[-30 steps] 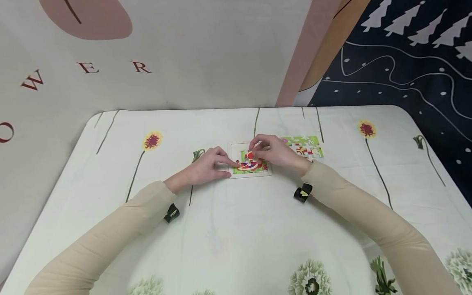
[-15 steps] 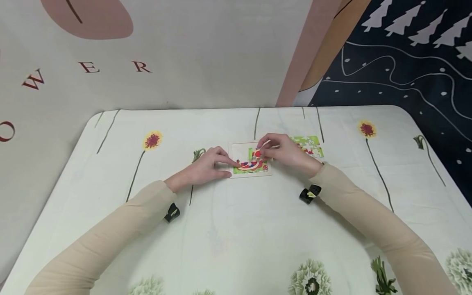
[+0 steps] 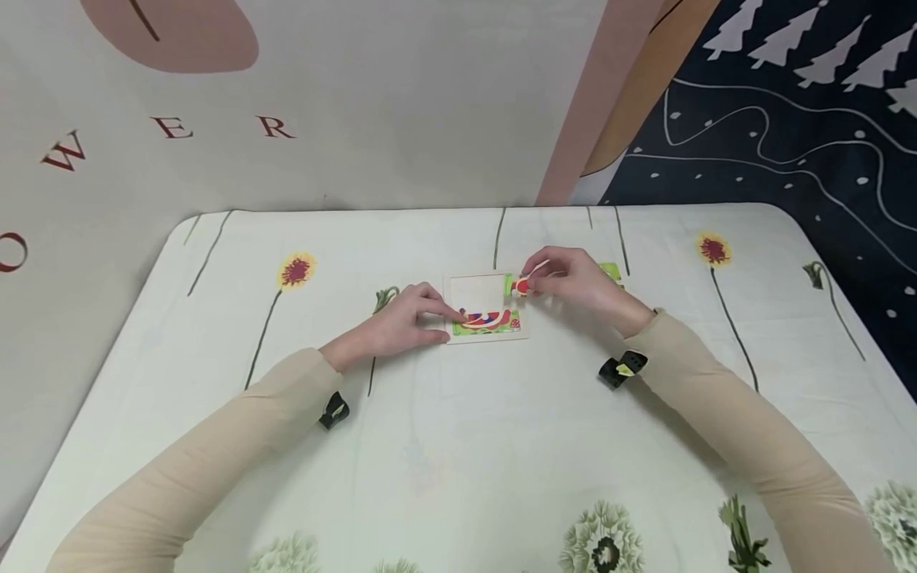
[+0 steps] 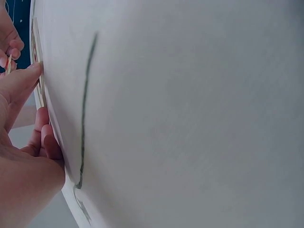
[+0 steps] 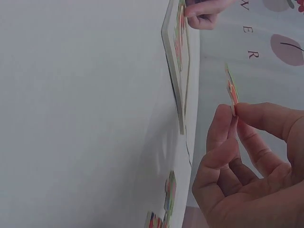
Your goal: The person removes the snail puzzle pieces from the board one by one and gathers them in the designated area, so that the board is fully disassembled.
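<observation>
In the head view, a shallow puzzle board (image 3: 473, 290) lies on the table, with joined pieces (image 3: 494, 321) along its near side and a bare upper part. My left hand (image 3: 401, 322) rests at the board's left end, its index finger reaching onto those pieces. The left wrist view shows the left fingers (image 4: 23, 85) against the board's edge. Raised over the board's right edge, a red and green puzzle piece (image 3: 517, 286) is pinched between thumb and fingers of my right hand (image 3: 580, 282). The right wrist view shows this piece (image 5: 232, 92) tilted, clear of the board.
Other puzzle pieces (image 3: 610, 270) lie right of the board, partly hidden by the right hand; the right wrist view shows some loose pieces (image 5: 168, 194) too. A flower-patterned cloth (image 3: 430, 446) covers the table. A printed wall hanging (image 3: 401, 103) stands behind its far edge.
My right hand has lifted the red and green piece off the board and carried it right and away from me, baring the board's upper part. The left hand has stayed put.
</observation>
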`<action>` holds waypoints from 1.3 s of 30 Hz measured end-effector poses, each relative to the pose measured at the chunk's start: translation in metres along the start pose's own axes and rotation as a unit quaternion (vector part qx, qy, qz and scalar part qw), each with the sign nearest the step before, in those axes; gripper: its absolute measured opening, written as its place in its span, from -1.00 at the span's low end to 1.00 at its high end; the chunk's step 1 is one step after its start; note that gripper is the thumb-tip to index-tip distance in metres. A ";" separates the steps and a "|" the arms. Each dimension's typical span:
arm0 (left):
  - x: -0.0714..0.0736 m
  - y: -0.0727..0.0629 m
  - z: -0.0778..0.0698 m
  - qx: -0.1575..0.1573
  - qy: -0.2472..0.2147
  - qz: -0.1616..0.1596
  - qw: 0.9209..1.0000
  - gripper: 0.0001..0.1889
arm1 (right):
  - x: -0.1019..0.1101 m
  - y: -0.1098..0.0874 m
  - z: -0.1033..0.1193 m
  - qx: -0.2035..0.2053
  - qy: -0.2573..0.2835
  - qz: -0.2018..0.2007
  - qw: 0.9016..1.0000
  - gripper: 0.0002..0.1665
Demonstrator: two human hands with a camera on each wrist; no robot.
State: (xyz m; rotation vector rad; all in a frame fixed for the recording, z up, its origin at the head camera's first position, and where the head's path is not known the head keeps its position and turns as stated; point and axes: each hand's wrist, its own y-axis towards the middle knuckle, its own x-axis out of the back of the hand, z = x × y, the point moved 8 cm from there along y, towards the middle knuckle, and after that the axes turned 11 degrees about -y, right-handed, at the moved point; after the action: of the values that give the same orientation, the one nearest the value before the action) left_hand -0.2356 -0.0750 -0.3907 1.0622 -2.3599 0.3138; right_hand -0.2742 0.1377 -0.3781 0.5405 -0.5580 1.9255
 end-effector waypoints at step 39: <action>0.001 0.001 0.001 -0.005 -0.001 -0.001 1.000 -0.68 | 0.036 -0.014 -0.038 -0.027 -0.106 0.005 0.994 -0.87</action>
State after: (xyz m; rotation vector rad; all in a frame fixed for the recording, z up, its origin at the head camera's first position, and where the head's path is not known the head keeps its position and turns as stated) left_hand -0.2370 -0.0754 -0.3912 1.0609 -2.3587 0.3008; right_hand -0.2804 0.1913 -0.3852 0.7128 -0.7466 1.8681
